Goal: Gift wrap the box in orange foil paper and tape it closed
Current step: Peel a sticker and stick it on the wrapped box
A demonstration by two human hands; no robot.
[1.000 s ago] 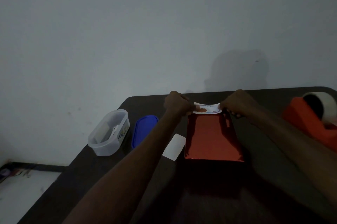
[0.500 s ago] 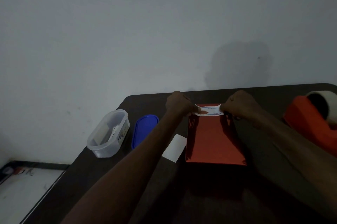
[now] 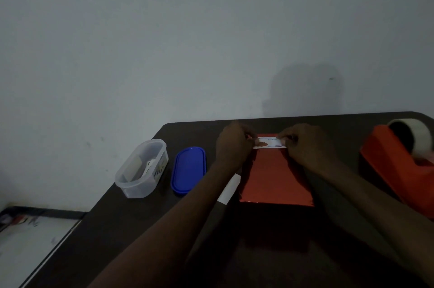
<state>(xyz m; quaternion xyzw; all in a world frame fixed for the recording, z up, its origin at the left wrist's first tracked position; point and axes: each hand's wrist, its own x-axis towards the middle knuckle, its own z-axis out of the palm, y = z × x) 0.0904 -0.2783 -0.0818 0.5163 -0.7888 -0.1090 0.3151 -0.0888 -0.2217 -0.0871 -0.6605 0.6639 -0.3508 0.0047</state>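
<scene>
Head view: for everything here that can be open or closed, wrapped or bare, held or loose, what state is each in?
Box: wrapped in orange foil, flat on the table.
Label sticker: on the box's far end, pinched at both ends.
Left hand: pinches the sticker's left end.
Right hand: pinches its right end.
Clear container: open, lid off.
Blue lid: lying beside the container.
Tape dispenser: untouched, roll loaded.

Tape dispenser (image 3: 399,165) cut off at right edge.

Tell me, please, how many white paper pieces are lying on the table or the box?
2: a label pinched on the box's far end, a blank slip left of it. Others may be hidden.
</scene>
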